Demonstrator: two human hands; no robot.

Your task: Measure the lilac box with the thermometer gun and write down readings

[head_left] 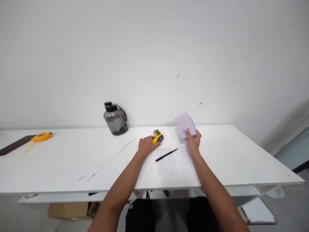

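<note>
My left hand point(146, 145) is closed around a yellow handheld device point(156, 138) with a dark label and a small grey screen, shaped like an infrared thermometer. It rests low over the white table. In my right hand point(193, 141) is a lilac box point(184, 124), tilted, gripped at its near end with the thumb on top; small dark marks show near the thumb. Between my forearms lies a sheet of paper point(167, 167) with faint lines of writing. A black pen point(166, 155) rests diagonally across the sheet's upper part.
A grey transparent jug point(116, 120) with a black lid stands near the wall, left of my hands. Farther left lie a yellow tape measure point(41, 137) and a dark flat object point(16, 144). Under the white table point(241, 154) are a shelf and a cardboard box point(69, 210).
</note>
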